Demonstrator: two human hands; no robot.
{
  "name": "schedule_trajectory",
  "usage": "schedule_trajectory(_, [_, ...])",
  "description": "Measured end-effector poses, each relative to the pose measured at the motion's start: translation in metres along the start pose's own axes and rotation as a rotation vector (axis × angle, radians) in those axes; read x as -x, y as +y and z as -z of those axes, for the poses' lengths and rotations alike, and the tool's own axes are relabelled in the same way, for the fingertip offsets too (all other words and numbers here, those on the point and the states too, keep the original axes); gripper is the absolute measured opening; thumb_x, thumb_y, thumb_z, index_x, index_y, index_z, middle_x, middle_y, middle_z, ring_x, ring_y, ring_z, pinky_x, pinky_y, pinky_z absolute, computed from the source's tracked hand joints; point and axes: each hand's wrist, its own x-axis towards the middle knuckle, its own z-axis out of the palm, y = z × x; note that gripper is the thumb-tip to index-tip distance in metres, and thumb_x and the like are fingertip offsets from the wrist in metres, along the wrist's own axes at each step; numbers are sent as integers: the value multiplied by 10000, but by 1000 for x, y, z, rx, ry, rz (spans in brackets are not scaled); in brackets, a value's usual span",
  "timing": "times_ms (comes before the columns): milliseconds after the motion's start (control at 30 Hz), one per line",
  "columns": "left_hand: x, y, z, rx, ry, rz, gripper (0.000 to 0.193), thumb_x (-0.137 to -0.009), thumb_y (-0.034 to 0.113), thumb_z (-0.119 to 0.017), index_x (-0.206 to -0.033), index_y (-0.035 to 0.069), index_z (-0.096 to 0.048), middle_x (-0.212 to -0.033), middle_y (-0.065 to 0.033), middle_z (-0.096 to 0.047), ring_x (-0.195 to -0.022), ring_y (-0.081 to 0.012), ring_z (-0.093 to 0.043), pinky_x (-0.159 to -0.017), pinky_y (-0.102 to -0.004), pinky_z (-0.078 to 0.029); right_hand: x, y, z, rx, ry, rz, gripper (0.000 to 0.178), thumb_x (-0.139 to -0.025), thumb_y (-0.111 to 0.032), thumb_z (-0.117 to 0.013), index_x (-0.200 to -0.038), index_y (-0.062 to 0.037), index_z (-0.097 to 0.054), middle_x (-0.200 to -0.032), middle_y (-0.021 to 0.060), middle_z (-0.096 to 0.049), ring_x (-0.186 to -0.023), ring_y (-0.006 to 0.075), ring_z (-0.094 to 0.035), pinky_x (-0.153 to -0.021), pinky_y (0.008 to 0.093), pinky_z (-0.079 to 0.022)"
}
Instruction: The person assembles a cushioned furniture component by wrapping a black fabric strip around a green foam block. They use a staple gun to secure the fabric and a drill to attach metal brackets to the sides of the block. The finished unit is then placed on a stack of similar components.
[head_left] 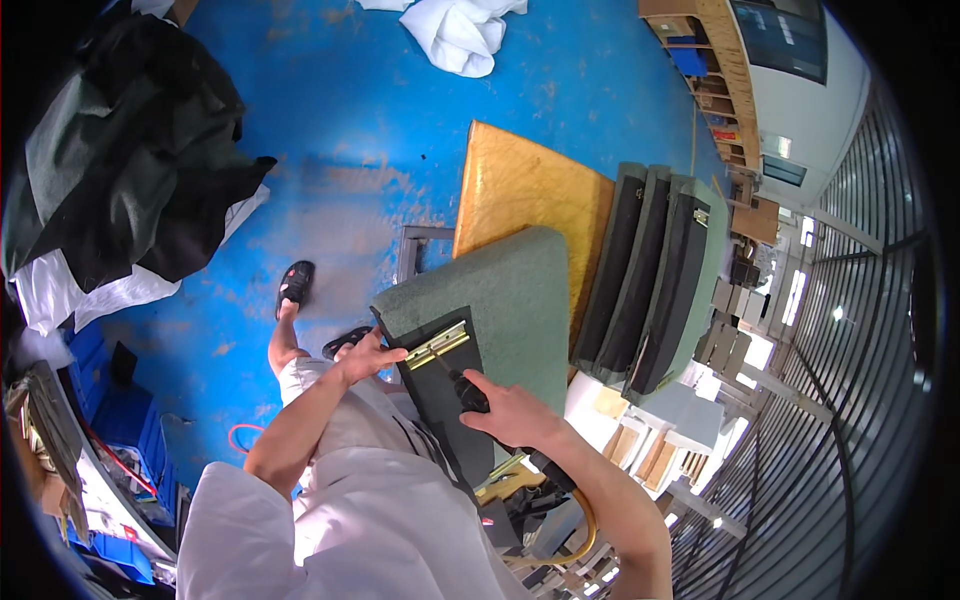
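A grey-green upholstered panel [520, 290] stands tilted in front of me, its black underside strip [440, 400] facing up. Across that strip lies a brass-coloured metal bracket [437, 346]. My left hand [368, 358] pinches the bracket's left end, close to the panel's edge; its lower fingers are partly hidden. In my right hand [515, 415] is a black power screwdriver [470, 392], its thin bit meeting the bracket near the middle. A second brass-coloured bracket [507, 466] sits lower on the same strip.
Behind the panel rests a yellow-covered board [530, 190]. Several green-and-black upholstered panels [650, 280] stand stacked to the right. A yellow hose [590, 525] loops below my right forearm. Dark fabric [130, 150] heaps at left, above blue bins [130, 430]. White cloth [460, 35] lies on the blue floor.
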Motion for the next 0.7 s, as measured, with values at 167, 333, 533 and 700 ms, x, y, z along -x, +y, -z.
schedule_trajectory(167, [10, 16, -9, -3, 42, 10, 1015, -827, 455, -854, -1525, -39, -305, -846, -69, -661, -750, -124, -591, -691, -274, -474, 0, -4, 0, -21, 1, -57, 817, -912, -446, -671, -1557, -69, -342, -954, 290, -709, -944, 472, -684, -850, 516, -530])
schedule_trajectory(333, [12, 18, -5, -97, 39, 93, 1019, -824, 479, -853, -1539, -7, -313, -918, -88, -685, -780, -139, -605, -736, -285, -498, -6, 4, -5, -2, 29, 14, 826, -903, -436, -668, -1547, -41, -335, -904, 278, -717, -915, 473, -697, -827, 521, -549])
schedule_trajectory(533, [20, 29, -9, -30, 34, 95, 1035, -821, 493, -853, -1554, 8, -306, -897, -73, -670, -810, -128, -596, -723, -275, -482, -11, -10, -1, 105, -3, -49, 834, -893, -439, -664, -1560, -62, -334, -909, 248, -736, -961, 444, -705, -874, 513, -552])
schedule_trajectory(700, [21, 36, -12, -41, 28, 52, 981, -825, 480, -851, -1530, 9, -358, -891, -59, -671, -786, -128, -589, -720, -285, -484, -5, -10, -3, 55, -9, -70, 836, -904, -468, -658, -1566, -79, -328, -912, 246, -738, -966, 449, -706, -872, 519, -555])
